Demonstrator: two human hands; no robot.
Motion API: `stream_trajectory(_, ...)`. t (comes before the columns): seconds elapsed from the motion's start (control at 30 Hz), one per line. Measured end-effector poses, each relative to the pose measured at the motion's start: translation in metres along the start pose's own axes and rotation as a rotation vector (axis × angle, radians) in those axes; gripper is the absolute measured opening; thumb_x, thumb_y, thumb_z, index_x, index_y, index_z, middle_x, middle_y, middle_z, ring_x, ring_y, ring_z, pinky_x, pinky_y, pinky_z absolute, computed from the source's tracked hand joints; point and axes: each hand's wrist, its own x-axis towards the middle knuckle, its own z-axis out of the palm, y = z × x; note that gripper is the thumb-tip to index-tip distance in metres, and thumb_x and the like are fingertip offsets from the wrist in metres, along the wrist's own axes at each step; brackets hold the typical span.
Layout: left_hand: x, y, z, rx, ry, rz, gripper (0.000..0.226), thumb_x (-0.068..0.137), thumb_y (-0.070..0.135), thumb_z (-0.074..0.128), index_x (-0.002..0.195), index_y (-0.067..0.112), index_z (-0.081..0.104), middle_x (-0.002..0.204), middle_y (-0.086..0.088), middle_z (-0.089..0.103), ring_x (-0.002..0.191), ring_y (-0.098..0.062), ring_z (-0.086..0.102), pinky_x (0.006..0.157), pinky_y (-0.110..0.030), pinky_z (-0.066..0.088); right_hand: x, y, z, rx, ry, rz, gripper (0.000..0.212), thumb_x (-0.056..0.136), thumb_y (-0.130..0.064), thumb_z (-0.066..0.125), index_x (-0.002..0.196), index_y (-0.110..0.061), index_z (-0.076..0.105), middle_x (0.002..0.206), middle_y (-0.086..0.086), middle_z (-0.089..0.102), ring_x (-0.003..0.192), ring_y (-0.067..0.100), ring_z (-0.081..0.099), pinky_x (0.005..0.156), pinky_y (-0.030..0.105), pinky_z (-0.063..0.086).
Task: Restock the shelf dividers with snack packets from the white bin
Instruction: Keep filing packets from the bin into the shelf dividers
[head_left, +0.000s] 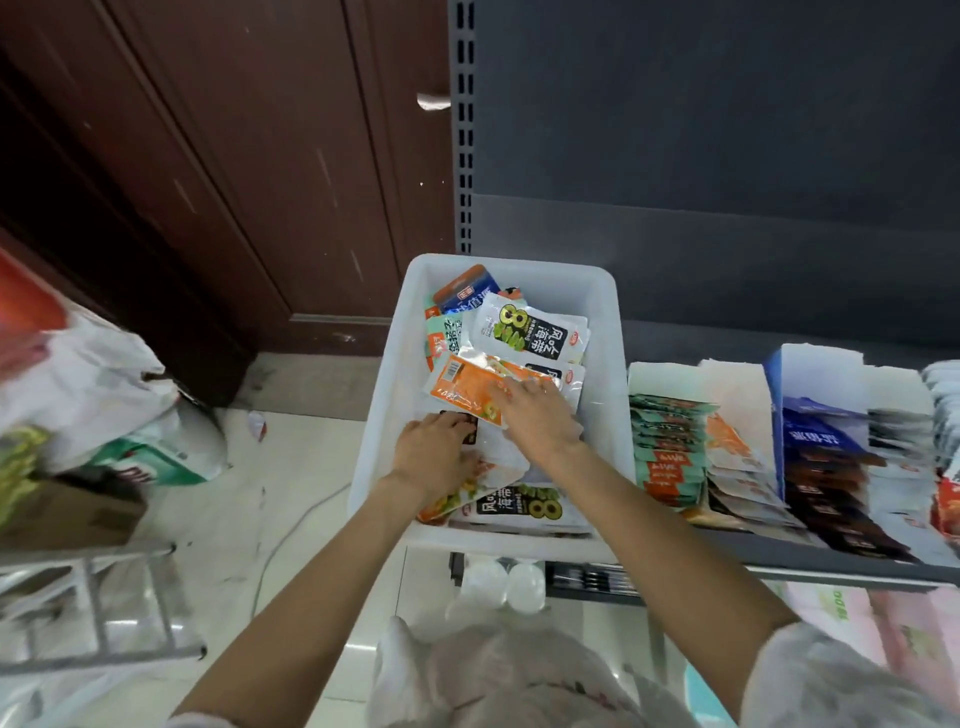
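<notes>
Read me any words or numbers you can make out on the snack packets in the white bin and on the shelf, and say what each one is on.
"8": large numeral on the white and black packet near the far end of the white bin.
"8": on the black and white packet at the bin's near end, beside Chinese characters too blurred to quote.
Barcode digits on the orange packet: too small.
Shelf packets: blurred.

Soft, even indoor light; wide-angle bending and motion blur smear the edges.

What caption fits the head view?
Both hands, left and right, sort snack packets in the white bin beside stocked shelf dividers.
</notes>
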Motion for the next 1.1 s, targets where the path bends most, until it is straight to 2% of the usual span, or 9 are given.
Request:
stream_trajectory(0.1,0.002,0.002,0.000,-0.043,0.052,-0.013,0.042,0.091,0.042,0.049,0.130,0.024,0.047,0.133,0.005,0.049,0.121,-0.019,0.046,0.099,-0.035,0.035,-0.015,-0.004,-0.004,-0.069,0.020,-0.009,0.036,0.089,-0.006,0.046,0.126,-0.008,0.046,0.113,0.012,0.060,0.100,0.027,0.062,0.082,0.037,0.047)
stream_trajectory(0.17,0.000,0.004,-0.004,-0.159,0.257,0.013,0.041,0.085,0.036,0.059,0.122,0.021,0.051,0.123,0.000,0.055,0.112,-0.024,0.052,0.093,-0.036,0.040,-0.028,-0.002,-0.014,-0.046,0.083,-0.003,0.034,0.087,-0.003,0.047,0.120,-0.011,0.052,0.089,0.005,0.067,0.078,0.020,0.066,0.063,0.029,0.046)
stream_trajectory(0.3,0.001,0.008,-0.027,-0.345,0.515,0.270,0.050,0.078,0.027,0.068,0.124,0.016,0.053,0.127,-0.003,0.053,0.117,-0.025,0.048,0.097,-0.039,0.039,-0.057,0.016,-0.052,0.231,0.428,0.108,0.009,0.079,-0.008,0.067,0.087,-0.012,0.067,0.062,-0.001,0.065,0.047,0.015,0.059,0.047,0.023,0.047)
stream_trajectory(0.4,0.000,0.026,-0.065,-0.474,0.399,0.398,0.039,0.084,0.033,0.061,0.120,0.019,0.059,0.117,0.004,0.061,0.108,-0.015,0.052,0.101,-0.045,0.038,-0.093,0.041,-0.087,0.731,0.525,0.209,0.010,0.086,-0.011,0.062,0.092,-0.016,0.068,0.070,-0.006,0.064,0.053,-0.001,0.054,0.050,0.014,0.042)
stream_trajectory(0.53,-0.002,0.074,-0.115,-0.753,0.139,0.555,0.014,0.089,0.027,0.063,0.102,0.023,0.064,0.100,0.011,0.068,0.088,-0.004,0.062,0.076,-0.032,0.052,-0.153,0.080,-0.110,1.265,0.579,0.344,0.017,0.090,-0.018,0.062,0.106,-0.025,0.061,0.088,-0.006,0.068,0.077,0.010,0.067,0.059,0.023,0.052)
stream_trajectory(0.6,0.001,0.105,-0.126,-0.782,0.124,0.647,0.009,0.089,0.030,0.063,0.097,0.027,0.063,0.097,0.013,0.068,0.087,-0.005,0.065,0.073,-0.033,0.053,-0.184,0.099,-0.114,1.415,0.616,0.375,0.026,0.086,-0.015,0.064,0.110,-0.024,0.060,0.093,-0.005,0.070,0.085,0.008,0.067,0.067,0.022,0.053)
stream_trajectory(0.8,0.020,0.209,-0.125,-0.715,0.322,0.815,0.012,0.084,0.025,0.063,0.096,0.024,0.065,0.095,0.018,0.064,0.088,-0.004,0.062,0.075,-0.037,0.052,-0.256,0.139,-0.111,0.864,0.820,0.507,0.010,0.093,-0.023,0.056,0.097,-0.024,0.065,0.087,-0.030,0.063,0.080,-0.009,0.059,0.071,0.009,0.043)
stream_trajectory(0.93,0.037,0.248,-0.117,-0.515,0.452,0.894,0.019,0.085,0.034,0.057,0.091,0.024,0.072,0.094,0.011,0.068,0.083,-0.014,0.063,0.071,-0.033,0.051,-0.275,0.157,-0.090,0.711,0.873,0.560,0.025,0.094,-0.009,0.054,0.114,-0.018,0.067,0.109,-0.012,0.066,0.098,-0.005,0.059,0.085,0.008,0.042)
stream_trajectory(1.1,0.052,0.248,-0.089,-0.338,0.502,0.892,0.011,0.083,0.028,0.066,0.089,0.025,0.074,0.086,0.009,0.071,0.074,-0.015,0.064,0.075,-0.030,0.044,-0.271,0.163,-0.055,0.752,0.797,0.566,0.036,0.093,-0.002,0.054,0.119,-0.024,0.065,0.114,-0.008,0.067,0.102,0.006,0.063,0.085,0.017,0.048)
